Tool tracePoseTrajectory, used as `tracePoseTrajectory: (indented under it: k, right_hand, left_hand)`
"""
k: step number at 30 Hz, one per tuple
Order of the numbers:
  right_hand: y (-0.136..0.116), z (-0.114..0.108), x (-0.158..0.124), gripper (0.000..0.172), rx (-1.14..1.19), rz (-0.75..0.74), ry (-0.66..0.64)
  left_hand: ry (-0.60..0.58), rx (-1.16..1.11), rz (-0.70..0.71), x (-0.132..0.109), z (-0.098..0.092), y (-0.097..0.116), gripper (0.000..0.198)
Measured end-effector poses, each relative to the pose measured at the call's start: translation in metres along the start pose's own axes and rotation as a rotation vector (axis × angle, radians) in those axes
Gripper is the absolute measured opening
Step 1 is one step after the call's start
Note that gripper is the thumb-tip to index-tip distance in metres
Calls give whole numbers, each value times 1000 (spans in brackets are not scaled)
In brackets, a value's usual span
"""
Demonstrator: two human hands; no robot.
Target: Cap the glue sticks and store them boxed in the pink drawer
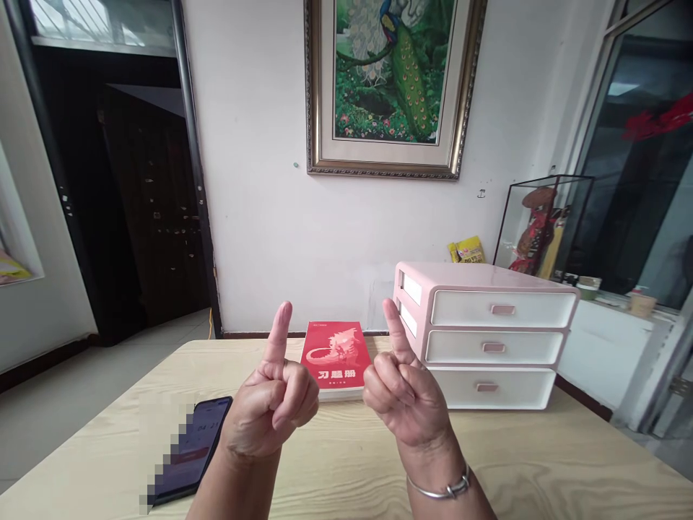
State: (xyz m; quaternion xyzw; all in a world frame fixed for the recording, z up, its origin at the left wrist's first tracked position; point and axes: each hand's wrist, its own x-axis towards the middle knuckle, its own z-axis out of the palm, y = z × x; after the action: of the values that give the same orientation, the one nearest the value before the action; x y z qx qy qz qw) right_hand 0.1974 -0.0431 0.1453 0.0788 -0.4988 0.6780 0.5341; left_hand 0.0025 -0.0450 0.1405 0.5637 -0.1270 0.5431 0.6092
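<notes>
A red paperback book [336, 357] lies flat on the light wooden table [346, 469], between the two raised hands and slightly beyond them. The left hand [269, 397] and the right hand [406, 397] hold nothing; each has its index finger pointing up and other fingers loosely curled. A pink-and-white plastic three-drawer box [487, 339] stands near the right hand, and a black smartphone [192, 451] lies beside the left hand.
</notes>
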Motion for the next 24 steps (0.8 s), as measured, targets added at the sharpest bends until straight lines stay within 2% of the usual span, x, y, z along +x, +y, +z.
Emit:
tracePoseTrajectory:
  k: [6,15,24]
  right_hand:
    - [-2,3,0,74,12,-29,75]
    - [-5,7,-2,73,-6,-38,39]
    - [-4,5,-1,74,-50,-29,98]
  left_hand:
    - [106,4,-13,2,4,-1,81]
    - [89,-13,2,2,9,-1,82]
    - [76,32,1,2,7,0,78]
